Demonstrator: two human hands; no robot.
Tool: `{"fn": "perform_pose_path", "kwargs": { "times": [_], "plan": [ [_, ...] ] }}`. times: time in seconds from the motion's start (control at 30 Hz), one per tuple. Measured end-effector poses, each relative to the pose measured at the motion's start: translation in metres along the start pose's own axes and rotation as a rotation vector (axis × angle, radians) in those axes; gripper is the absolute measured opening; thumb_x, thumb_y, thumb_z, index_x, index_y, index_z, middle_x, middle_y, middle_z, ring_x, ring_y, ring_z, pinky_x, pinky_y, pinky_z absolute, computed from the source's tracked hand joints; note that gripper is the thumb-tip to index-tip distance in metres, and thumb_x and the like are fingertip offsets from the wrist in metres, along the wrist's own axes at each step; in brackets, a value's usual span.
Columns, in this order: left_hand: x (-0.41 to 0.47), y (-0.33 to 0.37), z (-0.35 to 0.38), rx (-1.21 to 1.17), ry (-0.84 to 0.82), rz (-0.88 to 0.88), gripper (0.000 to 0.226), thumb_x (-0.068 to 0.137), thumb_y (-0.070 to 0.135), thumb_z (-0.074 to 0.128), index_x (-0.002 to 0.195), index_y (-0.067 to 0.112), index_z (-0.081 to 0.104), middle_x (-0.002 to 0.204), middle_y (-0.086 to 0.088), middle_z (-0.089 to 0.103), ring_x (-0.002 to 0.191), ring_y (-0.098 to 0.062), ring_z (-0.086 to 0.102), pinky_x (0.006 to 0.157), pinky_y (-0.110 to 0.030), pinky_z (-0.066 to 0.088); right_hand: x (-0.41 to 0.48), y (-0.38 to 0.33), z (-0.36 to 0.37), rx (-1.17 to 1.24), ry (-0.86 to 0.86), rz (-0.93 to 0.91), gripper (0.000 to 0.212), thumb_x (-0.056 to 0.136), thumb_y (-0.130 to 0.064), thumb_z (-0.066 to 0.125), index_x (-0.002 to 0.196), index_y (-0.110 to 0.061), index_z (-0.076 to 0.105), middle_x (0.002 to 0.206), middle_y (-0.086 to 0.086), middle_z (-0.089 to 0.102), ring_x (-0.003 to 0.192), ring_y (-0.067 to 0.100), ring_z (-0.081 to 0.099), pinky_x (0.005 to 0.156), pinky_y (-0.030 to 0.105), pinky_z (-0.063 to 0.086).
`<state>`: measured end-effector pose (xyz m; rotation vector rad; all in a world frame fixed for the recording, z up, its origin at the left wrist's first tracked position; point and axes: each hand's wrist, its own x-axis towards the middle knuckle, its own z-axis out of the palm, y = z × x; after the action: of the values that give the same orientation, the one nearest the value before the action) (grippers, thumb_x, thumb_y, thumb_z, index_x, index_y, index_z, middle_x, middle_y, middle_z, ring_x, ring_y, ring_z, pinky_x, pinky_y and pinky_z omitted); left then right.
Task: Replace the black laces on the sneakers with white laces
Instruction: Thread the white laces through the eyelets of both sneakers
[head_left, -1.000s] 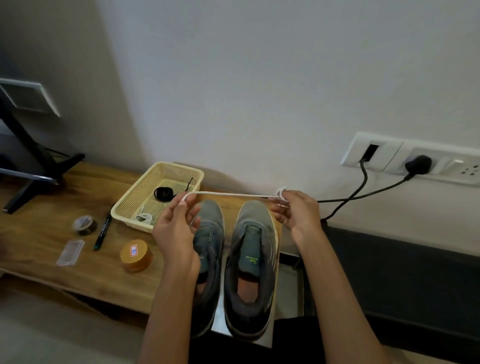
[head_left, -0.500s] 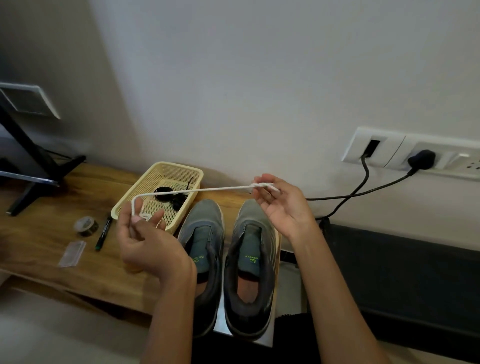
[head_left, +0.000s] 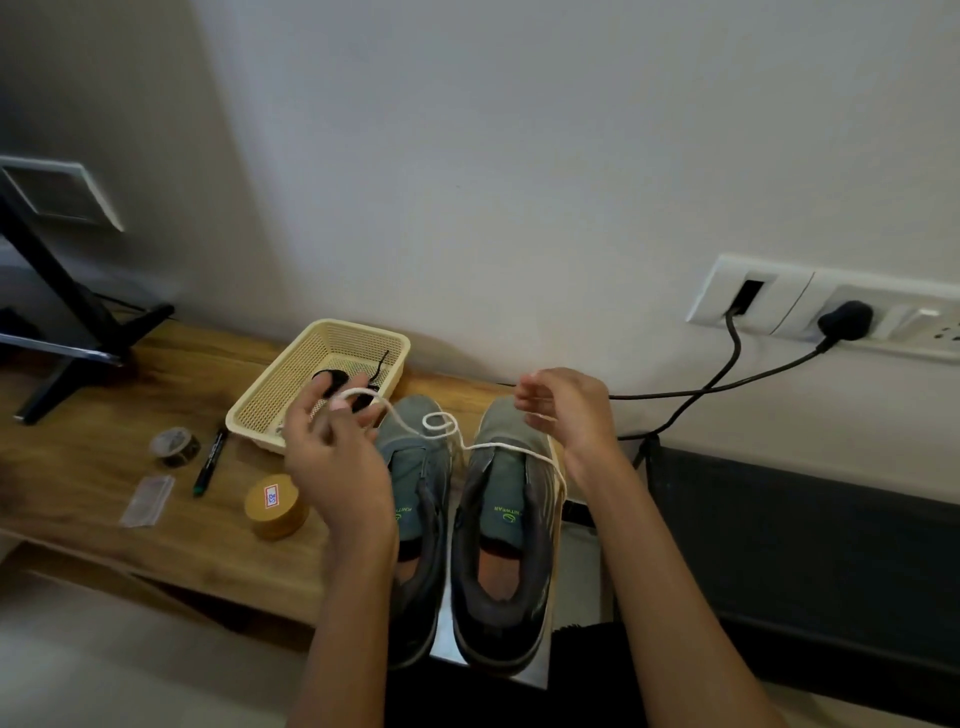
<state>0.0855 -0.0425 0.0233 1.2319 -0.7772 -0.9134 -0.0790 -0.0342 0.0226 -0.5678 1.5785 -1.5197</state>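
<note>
- White cord lace is sagging between my hands: my left hand is hooking one end over half-spread fingers, and my right hand is pinching the other with curled fingertips.
- Its middle is drooping in a loop onto the toes of the two grey knit sneakers, just beneath both hands.
- Neither sneaker is showing any lace, so I am judging removal done and all threading left.
- Coiled black laces are lying in the cream plastic mesh basket, beyond my left hand.

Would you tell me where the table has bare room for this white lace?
Bare wood lies between the monitor stand and the basket, and along the front edge before the brown tape. Crowded around pen, packet and sneakers.
</note>
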Motion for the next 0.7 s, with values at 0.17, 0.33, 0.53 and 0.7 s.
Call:
{"fn": "perform_pose_path", "kwargs": {
  "times": [0.17,0.33,0.53,0.7],
  "plan": [
    [-0.014,-0.001,0.008,0.298,-0.317,0.145,0.045,0.099,0.016,0.044,0.143,0.023,0.038,0.095,0.020,0.064,0.091,0.001,0.064,0.082,-0.019,0.050,-0.016,-0.015,0.006,-0.131,-0.310,-0.258,0.016,0.084,0.000,0.062,0.087,-0.012,0.073,0.087,0.001,0.073,0.080,0.013,0.065,0.075,0.024,0.050],
    [-0.012,-0.004,0.008,0.419,-0.417,0.167,0.051,0.100,0.020,0.044,0.148,0.022,0.029,0.118,0.005,0.061,0.103,-0.002,0.056,0.083,-0.020,0.041,-0.025,-0.005,0.033,-0.262,-0.519,-0.368,0.022,0.078,0.007,0.069,0.096,-0.005,0.073,0.083,-0.001,0.069,0.071,0.013,0.059,0.073,0.019,0.051],
    [-0.008,-0.010,0.006,0.317,-0.469,0.064,0.049,0.099,0.021,0.046,0.146,0.024,0.035,0.082,-0.025,0.060,0.059,0.000,0.046,0.056,-0.014,0.038,-0.019,0.000,0.034,-0.321,-0.506,-0.371,0.020,0.078,0.008,0.069,0.097,0.003,0.071,0.068,-0.005,0.067,0.059,0.005,0.057,0.062,0.018,0.051],
    [-0.015,-0.011,0.011,0.258,-0.528,0.076,0.044,0.101,0.027,0.040,0.144,0.021,0.038,0.121,0.002,0.063,0.113,-0.010,0.056,0.098,-0.023,0.043,-0.018,-0.010,0.027,-0.243,-0.335,-0.397,0.012,0.082,0.002,0.066,0.079,-0.009,0.068,0.072,0.000,0.065,0.065,0.009,0.061,0.065,0.020,0.051]
  ]
}}
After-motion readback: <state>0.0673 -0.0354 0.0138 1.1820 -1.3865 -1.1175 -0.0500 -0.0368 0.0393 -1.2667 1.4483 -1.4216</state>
